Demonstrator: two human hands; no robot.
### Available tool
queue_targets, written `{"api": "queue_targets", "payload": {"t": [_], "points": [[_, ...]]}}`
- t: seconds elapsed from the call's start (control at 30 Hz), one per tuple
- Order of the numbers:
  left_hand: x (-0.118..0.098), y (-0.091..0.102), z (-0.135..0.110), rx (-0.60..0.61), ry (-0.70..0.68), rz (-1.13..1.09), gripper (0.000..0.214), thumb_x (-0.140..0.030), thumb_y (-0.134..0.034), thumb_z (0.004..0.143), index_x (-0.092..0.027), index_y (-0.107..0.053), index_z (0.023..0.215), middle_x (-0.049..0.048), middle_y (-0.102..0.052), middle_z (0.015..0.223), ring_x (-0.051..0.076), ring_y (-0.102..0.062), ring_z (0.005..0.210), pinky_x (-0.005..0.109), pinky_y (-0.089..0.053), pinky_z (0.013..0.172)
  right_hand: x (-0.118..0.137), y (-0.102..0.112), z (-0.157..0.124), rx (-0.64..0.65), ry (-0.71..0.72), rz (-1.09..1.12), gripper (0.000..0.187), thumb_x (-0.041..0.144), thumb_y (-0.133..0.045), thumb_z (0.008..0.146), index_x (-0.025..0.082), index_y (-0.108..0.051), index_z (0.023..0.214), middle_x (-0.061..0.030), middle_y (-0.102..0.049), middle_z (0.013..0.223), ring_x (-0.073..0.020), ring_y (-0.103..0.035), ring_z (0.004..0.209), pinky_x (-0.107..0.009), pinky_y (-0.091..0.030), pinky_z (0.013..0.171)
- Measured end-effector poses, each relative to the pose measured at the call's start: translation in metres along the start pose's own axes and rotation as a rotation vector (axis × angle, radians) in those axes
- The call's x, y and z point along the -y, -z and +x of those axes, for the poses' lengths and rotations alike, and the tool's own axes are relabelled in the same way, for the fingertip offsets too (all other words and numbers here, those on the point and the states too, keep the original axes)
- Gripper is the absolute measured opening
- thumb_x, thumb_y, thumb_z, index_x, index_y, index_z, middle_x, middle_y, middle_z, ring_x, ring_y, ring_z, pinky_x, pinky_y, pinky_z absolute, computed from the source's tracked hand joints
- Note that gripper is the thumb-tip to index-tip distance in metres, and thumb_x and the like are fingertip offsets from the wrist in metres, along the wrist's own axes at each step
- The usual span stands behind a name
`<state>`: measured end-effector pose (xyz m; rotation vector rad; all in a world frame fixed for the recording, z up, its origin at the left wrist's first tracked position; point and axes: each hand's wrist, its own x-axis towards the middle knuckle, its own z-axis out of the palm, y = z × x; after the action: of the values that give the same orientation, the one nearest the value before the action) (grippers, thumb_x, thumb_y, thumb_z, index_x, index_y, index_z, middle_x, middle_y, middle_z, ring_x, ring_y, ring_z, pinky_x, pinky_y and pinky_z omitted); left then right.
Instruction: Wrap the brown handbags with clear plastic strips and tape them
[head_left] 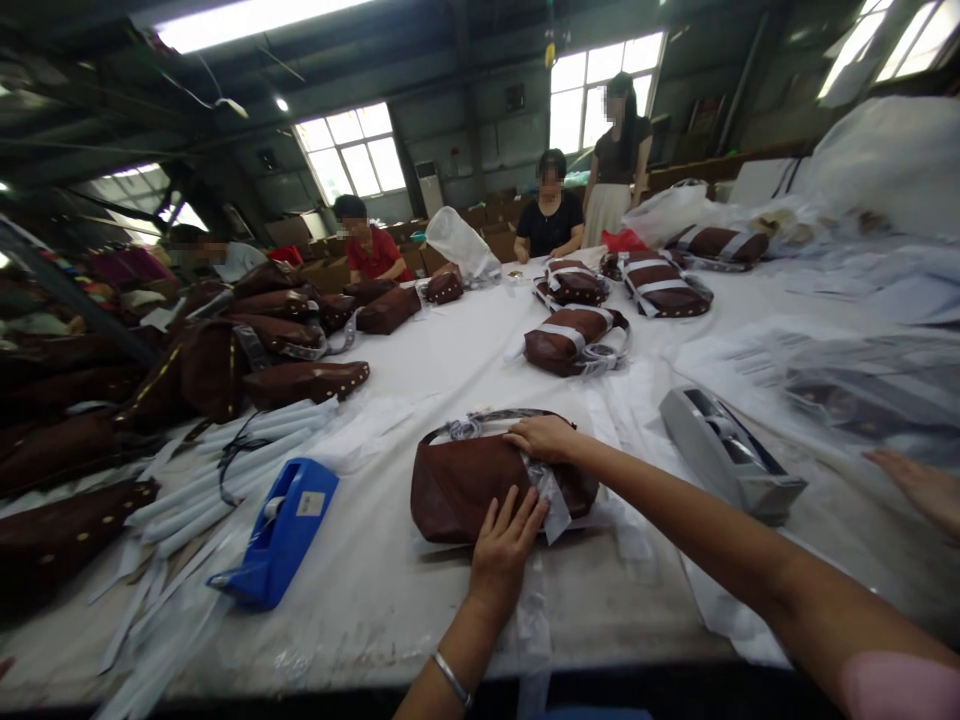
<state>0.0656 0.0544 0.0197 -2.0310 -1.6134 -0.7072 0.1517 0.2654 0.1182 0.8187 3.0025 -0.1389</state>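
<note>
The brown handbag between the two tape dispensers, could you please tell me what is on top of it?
The left hand and right hand rest on the brown handbag, with a translucent strip beside them. What lies directly beneath both hands is covered from view.

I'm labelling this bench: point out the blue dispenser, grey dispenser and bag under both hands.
Blue dispenser (289,530): head view, side wall.
Grey dispenser (705,450): head view, side wall.
Bag (480,465): head view, brown front.

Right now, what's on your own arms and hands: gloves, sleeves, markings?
No gloves. The left hand has a plain silver bangle at its wrist. The right hand is bare; a pink sleeve shows high on that arm. No left sleeve in view.
</note>
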Motion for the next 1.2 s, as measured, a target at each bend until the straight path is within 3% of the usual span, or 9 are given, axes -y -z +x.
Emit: {"api": "queue_targets", "payload": {"t": [0.2, 0.27, 0.33, 0.47, 0.53, 0.7, 0.9, 1.07, 1.2], "points": [[-0.001, -0.002, -0.002, 0.006, 0.003, -0.005, 0.055, -0.014, -0.043, 0.097, -0.028, -0.037, 0.150, -0.0018, -0.042, 0.153, 0.024, -0.044, 0.140, 0.044, -0.052, 0.105, -0.007, 0.003, -0.005, 0.004, -0.168, -0.061, 0.058, 0.053, -0.031, 0.104, 0.019, -0.076, 0.091, -0.0136, -0.075, 0.096, -0.0290, -0.071, 0.094, -0.037, -0.054, 0.081], [-0.001, -0.002, -0.001, 0.031, -0.005, 0.002, 0.056, -0.014, -0.045, 0.096, -0.028, -0.036, 0.150, -0.0004, -0.042, 0.153, 0.024, -0.043, 0.140, 0.044, -0.052, 0.105, -0.008, 0.003, -0.009, -0.015, -0.183, -0.066, 0.056, 0.052, -0.032, 0.104, 0.018, -0.076, 0.098, -0.0142, -0.075, 0.098, -0.0291, -0.070, 0.096, -0.039, -0.054, 0.084], [-0.001, -0.001, -0.001, 0.042, -0.013, 0.008, 0.057, -0.014, -0.046, 0.096, -0.027, -0.036, 0.150, 0.0012, -0.042, 0.153, 0.025, -0.043, 0.140, 0.045, -0.051, 0.105, -0.007, 0.001, -0.020, -0.048, -0.161, -0.066, 0.047, 0.048, -0.037, 0.104, 0.017, -0.069, 0.119, -0.0143, -0.072, 0.113, -0.0287, -0.065, 0.111, -0.041, -0.049, 0.097], [0.000, 0.000, -0.002, 0.048, -0.035, -0.003, 0.056, -0.015, -0.047, 0.096, -0.027, -0.038, 0.150, 0.0032, -0.043, 0.153, 0.026, -0.041, 0.141, 0.047, -0.048, 0.108, 0.003, -0.019, -0.063, -0.214, -0.018, -0.055, 0.054, 0.038, -0.049, 0.101, 0.014, -0.042, 0.149, -0.0137, -0.043, 0.151, -0.0296, -0.032, 0.144, -0.051, -0.024, 0.120], [0.001, 0.000, -0.004, 0.045, -0.068, -0.019, 0.055, -0.016, -0.048, 0.096, -0.027, -0.038, 0.149, 0.0043, -0.045, 0.152, 0.025, -0.040, 0.142, 0.049, -0.046, 0.110, 0.011, -0.032, -0.088, -0.309, 0.063, -0.029, 0.055, 0.033, -0.051, 0.100, 0.015, -0.038, 0.151, -0.0133, -0.036, 0.156, -0.0307, -0.026, 0.147, -0.055, -0.023, 0.120], [0.006, 0.004, -0.005, 0.027, -0.154, -0.080, 0.051, -0.019, -0.048, 0.098, -0.027, -0.041, 0.148, 0.0056, -0.050, 0.147, 0.023, -0.044, 0.140, 0.052, -0.037, 0.116, 0.041, -0.053, -0.151, -0.350, 0.123, 0.049, 0.060, 0.030, -0.051, 0.100, 0.017, -0.029, 0.155, -0.0132, -0.034, 0.157, -0.0297, -0.025, 0.147, -0.055, -0.030, 0.118], [0.016, 0.015, 0.004, 0.186, -0.168, -0.139, 0.056, -0.014, -0.043, 0.098, -0.029, -0.034, 0.151, 0.0035, -0.047, 0.150, 0.022, -0.044, 0.139, 0.048, -0.040, 0.114, 0.096, -0.073, -0.215, -0.414, 0.196, 0.247, 0.061, 0.015, -0.051, 0.097, 0.026, -0.031, 0.154, -0.0094, -0.051, 0.146, -0.0235, -0.041, 0.139, -0.047, -0.040, 0.115], [0.023, 0.021, 0.011, 0.261, -0.211, -0.135, 0.060, -0.011, -0.042, 0.097, -0.029, -0.030, 0.153, 0.0024, -0.042, 0.153, 0.023, -0.042, 0.141, 0.047, -0.044, 0.111, 0.143, -0.103, -0.205, -0.115, 0.372, 0.293, 0.078, 0.015, -0.065, 0.083, 0.021, -0.033, 0.154, -0.0116, -0.033, 0.157, -0.0291, -0.026, 0.147, -0.052, -0.030, 0.119], [0.026, 0.025, 0.014, 0.283, -0.219, -0.120, 0.063, -0.008, -0.040, 0.095, -0.029, -0.029, 0.153, 0.0015, -0.042, 0.154, 0.022, -0.041, 0.141, 0.047, -0.046, 0.109, 0.155, -0.121, -0.184, -0.198, 0.431, 0.355, 0.058, 0.011, -0.055, 0.082, 0.018, -0.053, 0.140, -0.0110, -0.054, 0.143, -0.0258, -0.040, 0.140, -0.048, -0.033, 0.118]]}}
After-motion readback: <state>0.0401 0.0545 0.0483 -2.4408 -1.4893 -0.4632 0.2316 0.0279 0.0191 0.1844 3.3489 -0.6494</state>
